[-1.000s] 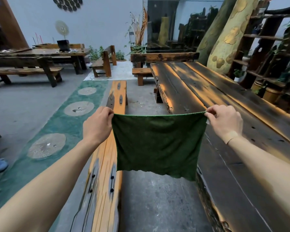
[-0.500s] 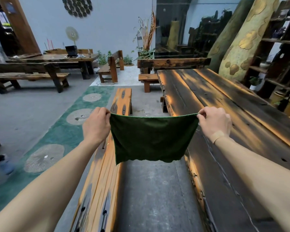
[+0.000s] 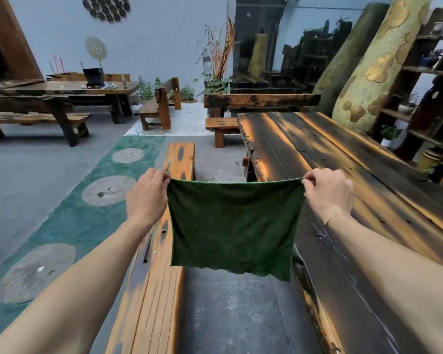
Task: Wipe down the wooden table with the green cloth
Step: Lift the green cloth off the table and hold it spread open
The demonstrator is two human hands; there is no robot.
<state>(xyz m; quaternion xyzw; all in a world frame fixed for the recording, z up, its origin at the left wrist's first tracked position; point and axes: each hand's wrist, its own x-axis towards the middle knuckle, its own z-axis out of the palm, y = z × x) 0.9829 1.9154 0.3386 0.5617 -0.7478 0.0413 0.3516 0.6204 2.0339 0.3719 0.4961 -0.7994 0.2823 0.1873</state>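
A dark green cloth hangs spread out in the air in front of me. My left hand pinches its upper left corner and my right hand pinches its upper right corner, so the top edge is stretched nearly straight. The long dark wooden table with orange streaks runs away from me on the right. The cloth hangs over the gap between the table's left edge and a bench, and does not touch the table top.
An orange wooden bench runs along the table's left side, with a strip of grey floor between them. A green rug lies further left. Shelves and tall leaning slabs stand to the right, more tables at the back left.
The cloth's lower edge swung up toward me half a second ago and now hangs down again at full length. Both hands kept their grip on the corners, and my view tilted slightly upward.
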